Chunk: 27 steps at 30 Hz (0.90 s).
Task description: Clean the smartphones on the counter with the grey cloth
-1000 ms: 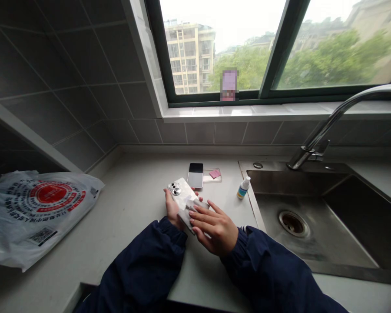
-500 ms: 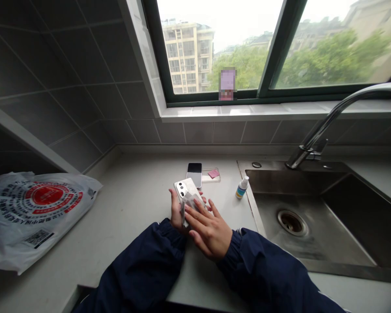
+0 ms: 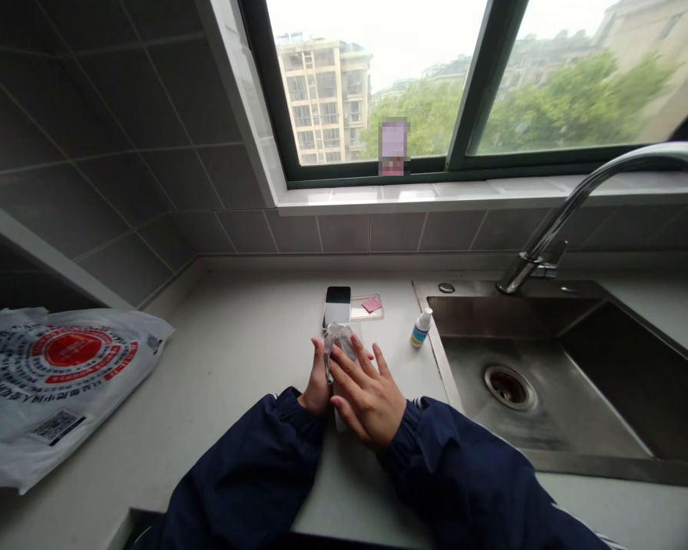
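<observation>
Grey cloth (image 3: 337,334) — I log the right hand (image 3: 370,397) flat on it, fingers extended | white smartphone (image 3: 340,420) — mostly covered beneath, gripped by the curled left hand (image 3: 317,386) | black-screened phone (image 3: 337,305), clear case (image 3: 358,309), just beyond | spray bottle (image 3: 420,331) beside the sink (image 3: 444,367)

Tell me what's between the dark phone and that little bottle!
In the head view, a clear phone case with a pink square lies between the dark smartphone and the little bottle.
</observation>
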Each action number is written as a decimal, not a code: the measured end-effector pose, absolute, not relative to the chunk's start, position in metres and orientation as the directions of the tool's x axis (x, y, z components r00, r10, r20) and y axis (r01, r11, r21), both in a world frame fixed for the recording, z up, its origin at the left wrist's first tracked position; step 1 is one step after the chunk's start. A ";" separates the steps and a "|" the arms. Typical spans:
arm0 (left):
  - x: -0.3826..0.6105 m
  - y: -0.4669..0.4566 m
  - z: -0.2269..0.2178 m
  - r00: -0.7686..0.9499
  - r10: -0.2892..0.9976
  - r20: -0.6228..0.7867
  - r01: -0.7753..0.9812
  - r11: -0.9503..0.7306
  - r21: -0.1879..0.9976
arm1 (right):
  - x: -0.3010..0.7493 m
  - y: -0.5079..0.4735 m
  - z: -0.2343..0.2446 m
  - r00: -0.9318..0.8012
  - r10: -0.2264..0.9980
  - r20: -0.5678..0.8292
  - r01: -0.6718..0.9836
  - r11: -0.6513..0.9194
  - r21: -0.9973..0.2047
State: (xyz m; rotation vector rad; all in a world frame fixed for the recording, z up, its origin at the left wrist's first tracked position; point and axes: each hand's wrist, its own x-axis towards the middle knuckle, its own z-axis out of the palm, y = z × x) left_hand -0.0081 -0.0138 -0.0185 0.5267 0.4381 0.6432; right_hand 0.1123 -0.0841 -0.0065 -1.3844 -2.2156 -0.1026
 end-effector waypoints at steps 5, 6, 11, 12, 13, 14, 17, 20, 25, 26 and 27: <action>-0.005 -0.018 -0.016 0.641 0.740 -0.201 -0.529 0.617 0.583 | 0.113 -0.083 -0.007 -0.285 0.824 0.489 0.880 0.428 -0.208; -0.004 -0.018 -0.016 0.629 0.748 -0.213 -0.532 0.613 0.584 | 0.113 -0.083 -0.007 -0.277 0.825 0.492 0.883 0.421 -0.209; -0.002 -0.017 -0.019 0.624 0.740 -0.251 -0.538 0.640 0.548 | 0.115 -0.081 -0.008 -0.262 0.816 0.516 0.886 0.415 -0.207; -0.002 -0.016 -0.020 0.629 0.737 -0.247 -0.544 0.645 0.537 | 0.115 -0.080 -0.008 -0.262 0.808 0.527 0.883 0.421 -0.207; -0.001 -0.016 -0.020 0.632 0.737 -0.241 -0.552 0.645 0.528 | 0.116 -0.080 -0.009 -0.262 0.800 0.541 0.879 0.429 -0.208; -0.001 -0.015 -0.020 0.631 0.741 -0.232 -0.561 0.642 0.523 | 0.117 -0.080 -0.009 -0.261 0.791 0.554 0.875 0.437 -0.211; -0.002 -0.013 -0.019 0.628 0.749 -0.211 -0.584 0.633 0.508 | 0.119 -0.079 -0.010 -0.252 0.767 0.590 0.859 0.458 -0.228; -0.003 -0.009 -0.017 0.654 0.722 -0.224 -0.571 0.666 0.480 | 0.118 -0.079 -0.011 -0.245 0.752 0.612 0.846 0.474 -0.244; -0.006 -0.005 -0.013 0.658 0.710 -0.251 -0.562 0.684 0.464 | 0.116 -0.078 -0.015 -0.244 0.752 0.612 0.834 0.485 -0.263; -0.006 -0.004 -0.013 0.657 0.710 -0.254 -0.563 0.686 0.461 | 0.116 -0.078 -0.016 -0.247 0.756 0.606 0.833 0.485 -0.266; -0.006 -0.004 -0.013 0.657 0.708 -0.258 -0.563 0.689 0.456 | 0.116 -0.078 -0.018 -0.251 0.761 0.599 0.831 0.486 -0.269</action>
